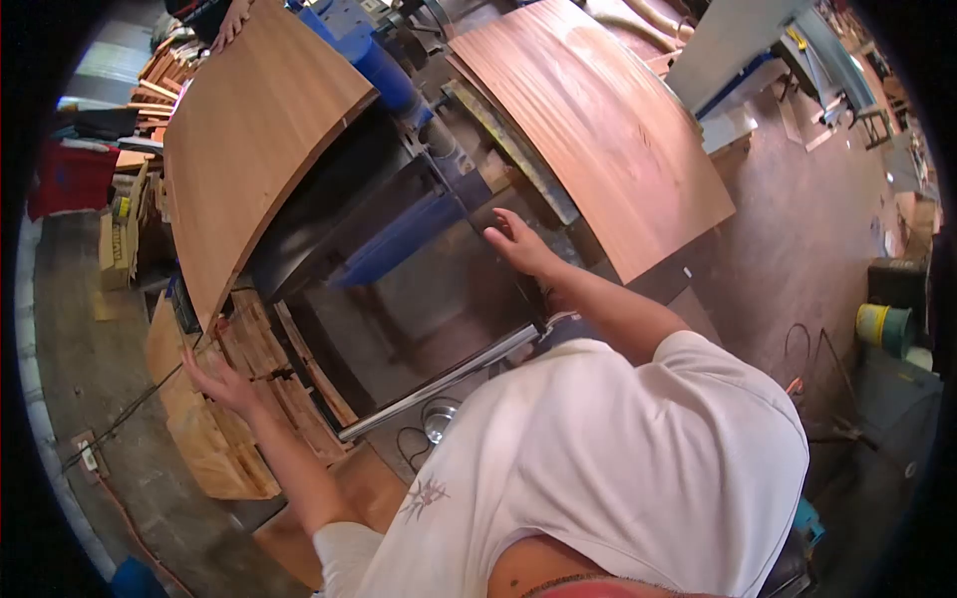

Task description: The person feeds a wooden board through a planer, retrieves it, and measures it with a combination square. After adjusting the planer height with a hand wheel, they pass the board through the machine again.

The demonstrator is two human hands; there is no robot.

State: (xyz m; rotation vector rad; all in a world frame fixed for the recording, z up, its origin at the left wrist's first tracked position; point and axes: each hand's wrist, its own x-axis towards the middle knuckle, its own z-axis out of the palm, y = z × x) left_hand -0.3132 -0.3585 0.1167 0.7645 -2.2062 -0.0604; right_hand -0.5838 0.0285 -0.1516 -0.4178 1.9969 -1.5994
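A wide, curved wooden board [259, 130] lies past the far left corner of a dark, glossy counter [439, 319], overlapping its left side. Its long axis runs away from the person, leaning right toward the far end, and its near end narrows to a corner in view. The left hand [224, 387] is the nearer one: the board lies ahead of it, with that corner just beyond the fingers. Whether they touch is hard to tell. This hand is open, fingers spread, gripping nothing, its forearm reaching forward and left. The right hand [518, 244] is well apart from the board, near the counter's right edge, open with loosely bent fingers and nothing in it, the arm angled inward. A co-worker's hand [231, 25] rests on the board's far end. A second board [598, 130] lies beyond the counter's right side.
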